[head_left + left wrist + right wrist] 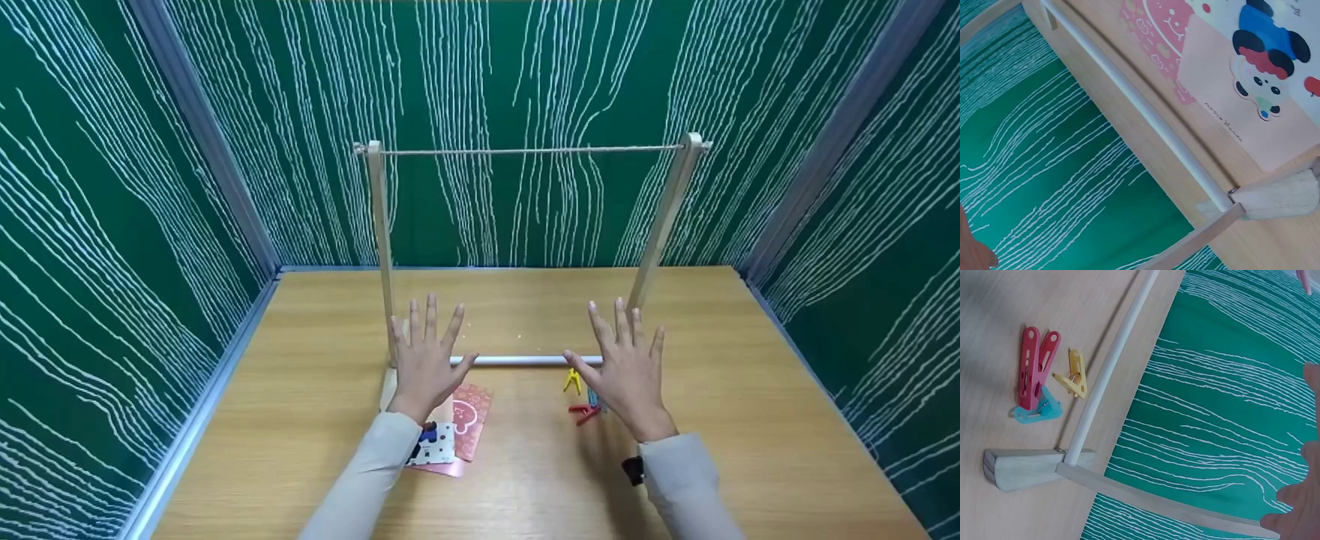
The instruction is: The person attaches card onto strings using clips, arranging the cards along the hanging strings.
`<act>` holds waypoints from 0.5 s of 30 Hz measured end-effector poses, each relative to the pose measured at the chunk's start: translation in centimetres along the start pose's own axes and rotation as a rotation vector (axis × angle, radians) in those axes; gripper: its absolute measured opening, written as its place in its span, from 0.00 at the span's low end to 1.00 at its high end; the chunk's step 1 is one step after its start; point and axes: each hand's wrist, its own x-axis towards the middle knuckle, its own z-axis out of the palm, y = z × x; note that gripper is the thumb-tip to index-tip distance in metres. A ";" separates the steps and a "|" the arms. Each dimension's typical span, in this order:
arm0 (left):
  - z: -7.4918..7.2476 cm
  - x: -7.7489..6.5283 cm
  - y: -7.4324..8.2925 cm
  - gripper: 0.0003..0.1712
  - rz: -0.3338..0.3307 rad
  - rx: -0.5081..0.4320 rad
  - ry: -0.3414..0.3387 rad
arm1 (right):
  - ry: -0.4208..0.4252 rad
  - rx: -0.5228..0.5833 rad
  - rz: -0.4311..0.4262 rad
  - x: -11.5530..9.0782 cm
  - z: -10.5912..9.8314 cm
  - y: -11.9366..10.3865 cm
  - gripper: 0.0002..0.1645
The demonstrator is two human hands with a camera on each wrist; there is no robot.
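Observation:
Both hands are held up over the table with fingers spread, and neither holds anything. My left hand (427,371) hovers above a small pile of cards, partly covering it in the head view. A pink patterned card (471,420) lies there beside a card with a cartoon panda (1264,79). Nearest my right hand (628,379) are three clothespins: a yellow one (1076,371), a red one (1028,374) and a blue one (1039,412). The red and blue pins lie against each other; the yellow sits slightly apart.
A wooden stand rises behind the hands, with a left post (381,225), a right post (664,217) and a string (525,151) stretched between their tops. A white rod (517,361) joins them low down. Green walls with white lines (465,75) enclose the wooden table (525,487).

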 end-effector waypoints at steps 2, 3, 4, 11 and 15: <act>0.1 0.0 -0.1 0.47 0.009 -0.004 0.013 | 0.007 0.011 0.002 0.0 0.1 0.0 0.51; 0.2 -0.1 -0.2 0.47 0.015 -0.009 0.021 | 0.010 0.025 0.005 -0.1 0.1 0.0 0.51; 0.3 -0.1 -0.2 0.46 0.021 -0.004 0.027 | 0.012 0.038 0.010 -0.1 0.1 -0.1 0.51; 0.9 -0.8 -0.7 0.42 0.086 -0.054 0.017 | -0.009 0.220 0.085 -0.6 0.6 0.1 0.49; 1.6 -1.5 -1.0 0.40 0.077 -0.149 -0.026 | -0.027 0.373 0.139 -1.4 1.4 0.5 0.47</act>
